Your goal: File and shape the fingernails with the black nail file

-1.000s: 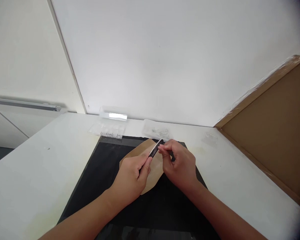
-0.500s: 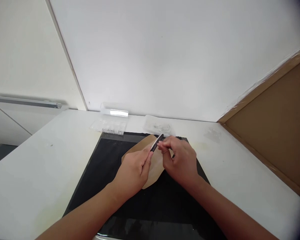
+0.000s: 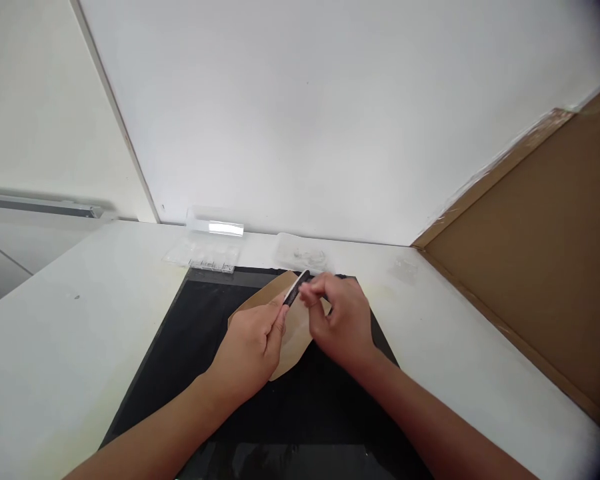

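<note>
At far left, a metal rail point(image 3: 40, 205) runs along the white side panel; a clear compartment box point(image 3: 203, 255) rests at the rear of the white desk point(image 3: 55, 347), beside the black mat point(image 3: 190, 333). The left hand point(image 3: 247, 340) is closed, gripping the near end of a narrow black strip point(image 3: 296, 289) with a pale edge; the strip lies above a tan sheet point(image 3: 290, 353), its long axis slanting away from the person and to the right. The right hand point(image 3: 344, 320) is nearer the strip's far end; its fingers are curled in, just to the right of the strip; contact, or a small item in them, cannot be told. A translucent pouch point(image 3: 300, 252) lies behind the strip; a brown panel point(image 3: 545, 247) borders the desk at right, against the white wall point(image 3: 305, 120).
</note>
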Demonstrator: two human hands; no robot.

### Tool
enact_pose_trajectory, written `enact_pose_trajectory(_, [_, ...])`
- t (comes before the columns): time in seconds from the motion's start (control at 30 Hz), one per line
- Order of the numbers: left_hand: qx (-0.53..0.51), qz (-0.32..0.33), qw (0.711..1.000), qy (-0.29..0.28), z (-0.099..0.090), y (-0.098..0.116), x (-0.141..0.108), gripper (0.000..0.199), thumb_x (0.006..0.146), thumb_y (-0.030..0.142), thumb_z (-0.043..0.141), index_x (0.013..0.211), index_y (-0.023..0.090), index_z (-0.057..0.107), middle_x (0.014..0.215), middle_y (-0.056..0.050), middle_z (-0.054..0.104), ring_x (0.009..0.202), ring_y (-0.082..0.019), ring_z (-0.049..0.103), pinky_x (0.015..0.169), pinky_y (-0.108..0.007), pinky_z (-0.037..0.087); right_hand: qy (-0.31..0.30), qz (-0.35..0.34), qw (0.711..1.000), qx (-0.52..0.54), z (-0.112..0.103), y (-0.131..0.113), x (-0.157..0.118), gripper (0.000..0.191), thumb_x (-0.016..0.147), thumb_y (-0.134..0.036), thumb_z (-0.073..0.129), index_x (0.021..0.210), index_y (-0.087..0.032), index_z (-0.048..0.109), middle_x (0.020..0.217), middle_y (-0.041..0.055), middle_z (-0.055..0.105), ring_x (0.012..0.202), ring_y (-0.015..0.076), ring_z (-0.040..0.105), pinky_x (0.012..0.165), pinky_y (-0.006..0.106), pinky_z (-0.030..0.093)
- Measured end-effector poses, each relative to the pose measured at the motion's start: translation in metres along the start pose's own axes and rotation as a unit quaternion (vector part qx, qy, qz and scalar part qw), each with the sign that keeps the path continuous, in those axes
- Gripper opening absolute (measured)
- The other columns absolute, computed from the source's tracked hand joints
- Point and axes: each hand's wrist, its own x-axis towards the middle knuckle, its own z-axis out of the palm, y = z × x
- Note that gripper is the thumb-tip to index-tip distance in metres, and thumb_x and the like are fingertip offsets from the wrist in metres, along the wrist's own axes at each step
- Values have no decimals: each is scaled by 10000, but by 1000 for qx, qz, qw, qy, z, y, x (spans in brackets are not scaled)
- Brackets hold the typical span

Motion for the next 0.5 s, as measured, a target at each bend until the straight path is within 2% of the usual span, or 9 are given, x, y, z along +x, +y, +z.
enact_pose_trajectory(0.07, [-15, -6, 1000, -7, -1, 1, 0, 310, 1081, 248, 389, 904, 174, 633, 668, 36, 513, 593, -105, 489, 609, -254, 367, -20, -18, 1000, 6, 1, 0, -1, 227, 1000, -254, 551, 778, -225, 518, 721, -12, 699, 631, 152, 626, 726, 352, 365])
enact_pose_trajectory(0.2, [-8, -11, 1000, -3, -1, 0, 1, 311, 1079, 259, 396, 866, 178, 607, 661, 34, 522, 587, -107, 482, 611, -260, 362, -4, -8, 1000, -10, 1, -1, -2, 217, 1007, -262, 551, 794, -225, 537, 724, -11, 704, 637, 156, 634, 748, 357, 370])
enact_pose_trajectory(0.3, [6, -3, 1000, -4, 0, 0, 1, 302, 1077, 248, 394, 892, 177, 622, 665, 33, 532, 584, -107, 484, 602, -257, 356, -42, -9, 999, 4, -2, -1, -1, 244, 1005, -265, 552, 765, -223, 534, 689, -20, 689, 603, 152, 616, 718, 350, 357])
enact_pose_trajectory(0.43, [13, 21, 1000, -2, 2, 0, 1, 307, 1085, 256, 382, 933, 173, 635, 727, 9, 601, 632, -117, 547, 620, -250, 387, -6, 25, 999, -21, -6, -1, 1, 236, 986, -294, 593, 762, -229, 557, 682, -19, 695, 606, 165, 616, 743, 356, 375])
enact_pose_trajectory(0.5, [38, 34, 999, 2, 2, -1, 1, 293, 1086, 248, 383, 1028, 164, 657, 735, 3, 619, 631, -123, 561, 618, -254, 396, -29, 25, 999, -10, -8, -2, 1, 244, 989, -286, 584, 754, -228, 550, 673, -27, 686, 593, 158, 606, 729, 353, 378])
